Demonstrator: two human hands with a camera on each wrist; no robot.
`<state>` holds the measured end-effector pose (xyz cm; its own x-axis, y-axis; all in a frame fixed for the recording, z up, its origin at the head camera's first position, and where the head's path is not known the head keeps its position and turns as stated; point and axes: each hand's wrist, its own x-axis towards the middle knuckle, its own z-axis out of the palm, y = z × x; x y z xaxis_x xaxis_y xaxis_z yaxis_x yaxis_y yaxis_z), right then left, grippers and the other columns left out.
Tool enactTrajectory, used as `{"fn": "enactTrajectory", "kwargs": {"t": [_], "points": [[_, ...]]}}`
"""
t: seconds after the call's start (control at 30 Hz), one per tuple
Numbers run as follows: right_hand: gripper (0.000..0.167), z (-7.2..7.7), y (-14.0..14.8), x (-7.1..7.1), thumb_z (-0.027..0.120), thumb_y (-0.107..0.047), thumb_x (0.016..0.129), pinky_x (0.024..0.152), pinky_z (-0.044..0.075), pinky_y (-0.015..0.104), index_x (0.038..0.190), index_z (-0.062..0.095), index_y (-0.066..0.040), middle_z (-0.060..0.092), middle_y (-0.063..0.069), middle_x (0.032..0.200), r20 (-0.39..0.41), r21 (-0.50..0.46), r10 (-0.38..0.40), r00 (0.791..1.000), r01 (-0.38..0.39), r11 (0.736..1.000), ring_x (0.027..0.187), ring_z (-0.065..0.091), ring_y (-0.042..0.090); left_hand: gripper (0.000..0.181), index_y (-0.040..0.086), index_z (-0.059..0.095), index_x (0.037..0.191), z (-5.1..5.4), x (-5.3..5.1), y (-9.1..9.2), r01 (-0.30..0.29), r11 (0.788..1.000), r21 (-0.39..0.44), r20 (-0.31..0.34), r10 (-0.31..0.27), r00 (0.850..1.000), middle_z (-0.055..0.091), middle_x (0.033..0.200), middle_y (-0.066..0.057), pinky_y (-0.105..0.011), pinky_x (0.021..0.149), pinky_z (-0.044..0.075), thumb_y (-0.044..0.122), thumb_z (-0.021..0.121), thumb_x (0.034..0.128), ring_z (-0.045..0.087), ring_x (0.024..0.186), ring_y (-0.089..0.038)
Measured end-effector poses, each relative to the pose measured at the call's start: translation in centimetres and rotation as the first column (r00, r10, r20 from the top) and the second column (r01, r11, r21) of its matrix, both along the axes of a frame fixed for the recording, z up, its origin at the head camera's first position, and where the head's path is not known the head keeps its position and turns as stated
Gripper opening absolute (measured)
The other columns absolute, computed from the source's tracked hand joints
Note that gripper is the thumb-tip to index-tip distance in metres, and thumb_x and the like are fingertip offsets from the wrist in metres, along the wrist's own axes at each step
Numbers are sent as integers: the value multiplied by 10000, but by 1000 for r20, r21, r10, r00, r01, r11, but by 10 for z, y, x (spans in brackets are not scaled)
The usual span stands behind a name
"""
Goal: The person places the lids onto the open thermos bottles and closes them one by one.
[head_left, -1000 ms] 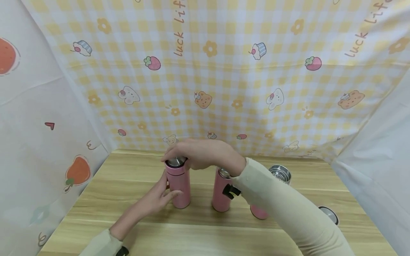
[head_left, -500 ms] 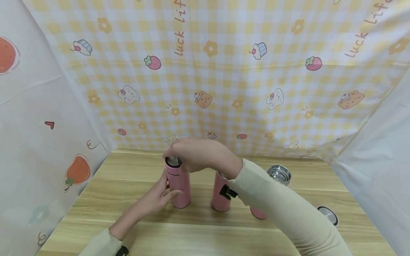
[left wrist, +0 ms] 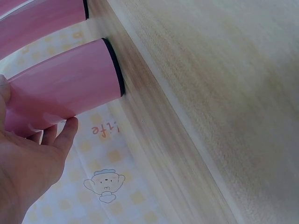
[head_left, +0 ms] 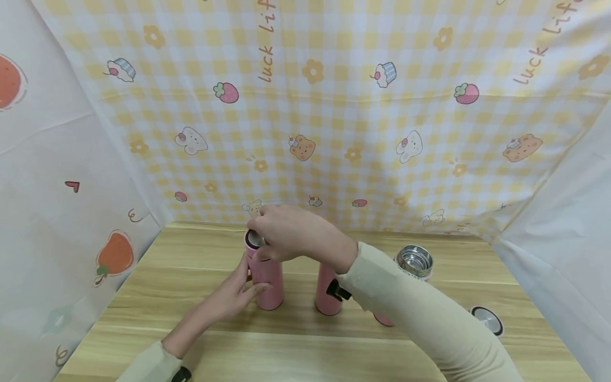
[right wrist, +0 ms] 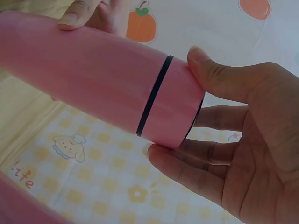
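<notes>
A pink bottle stands upright on the table at the left of the row. My left hand grips its lower body, thumb across the front; the left wrist view shows the same hand round the bottle. From above, my right hand holds the bottle's pink cap, whose top is a silver disc with a dark rim. In the right wrist view, the thumb and fingers of my right hand pinch the cap, above a black ring. The cap sits on the bottle.
A second pink bottle stands to the right, partly behind my right wrist. Farther right, an open bottle with a steel mouth is partly covered by my sleeve. A loose lid lies near the table's right side. Patterned cloth hangs behind.
My right hand has turned slightly on the cap, with its fingers shifting round the rim and more of the disc showing. My left hand has kept its grip on the bottle.
</notes>
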<state>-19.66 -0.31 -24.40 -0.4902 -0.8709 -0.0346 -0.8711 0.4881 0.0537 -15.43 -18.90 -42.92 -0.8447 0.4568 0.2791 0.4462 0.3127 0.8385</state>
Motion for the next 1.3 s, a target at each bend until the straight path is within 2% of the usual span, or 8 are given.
{"fn": "enactTrajectory", "kwargs": {"t": [0.17, 0.27, 0.33, 0.4, 0.53, 0.77, 1.13, 1.3], "points": [[361, -3, 3, 2, 765, -412, 924, 592, 452, 217, 1130, 687, -127, 519, -18, 899, -10, -18, -12, 1000, 12, 1000, 731, 532, 113, 939, 293, -68, 1623, 1, -1, 0, -4, 1000, 3, 4, 4, 1000, 150, 1654, -55, -509, 1073, 421, 153, 640, 1021, 309, 1442, -280], [427, -2, 8, 1, 770, -431, 914, 647, 463, 211, 1197, 666, -129, 544, -12, 984, 15, -32, 12, 1000, -11, 999, 792, 543, 110, 924, 285, -49, 1623, 0, -1, 0, 2, 1000, 7, 2, -2, 1000, 152, 1652, -55, -499, 1074, 422, 158, 641, 1021, 311, 1442, -280], [488, -1, 11, -2, 781, -390, 913, 747, 485, 206, 1299, 633, -130, 575, 5, 1120, 60, -54, 46, 997, -43, 998, 912, 569, 112, 910, 276, -35, 1622, 0, -1, 0, 6, 1000, 10, -2, -6, 1000, 157, 1648, -54, -496, 1075, 421, 156, 639, 1022, 307, 1443, -283], [551, 0, 15, -4, 786, -302, 923, 888, 480, 210, 1411, 580, -149, 557, 30, 1332, 110, -65, 80, 991, -74, 995, 1136, 561, 128, 889, 273, -11, 1621, -1, -1, 0, 6, 1000, 11, -8, -6, 1000, 174, 1639, -50, -490, 1076, 422, 153, 637, 1023, 311, 1440, -281], [646, 3, 18, -9, 739, -45, 937, 1014, 422, 209, 1518, 500, -192, 335, 57, 1608, 226, -68, 131, 965, -119, 991, 1447, 318, 152, 884, 249, -5, 1625, -3, -2, 0, 3, 1000, 15, -28, -3, 1000, 197, 1629, -77, -498, 1071, 425, 133, 633, 1024, 330, 1430, -306], [584, 0, 15, -12, 647, 94, 945, 966, 418, 149, 1470, 556, -147, 450, 19, 1535, 339, -78, 185, 922, -168, 983, 1364, 432, 115, 870, 166, -27, 1626, -1, -1, 0, 10, 1000, -3, -46, -10, 999, 158, 1641, -139, -534, 1071, 419, 133, 612, 1036, 308, 1435, -364], [619, -3, 15, -14, 643, 138, 924, 931, 438, 135, 1476, 543, -121, 489, 49, 1499, 339, -103, 210, 917, -186, 977, 1282, 506, 107, 851, 140, 11, 1620, 1, 0, 1, -10, 1000, -5, -44, 10, 999, 207, 1621, -143, -494, 1056, 444, 123, 621, 1027, 367, 1404, -351], [607, -2, 15, -12, 627, 131, 937, 932, 441, 141, 1482, 539, -122, 486, 48, 1500, 314, -91, 201, 928, -181, 979, 1288, 502, 116, 889, 174, -31, 1625, -1, -1, 1, -12, 1000, -5, -29, 12, 1000, 176, 1635, -125, -485, 1060, 442, 136, 626, 1027, 358, 1412, -332]]}}
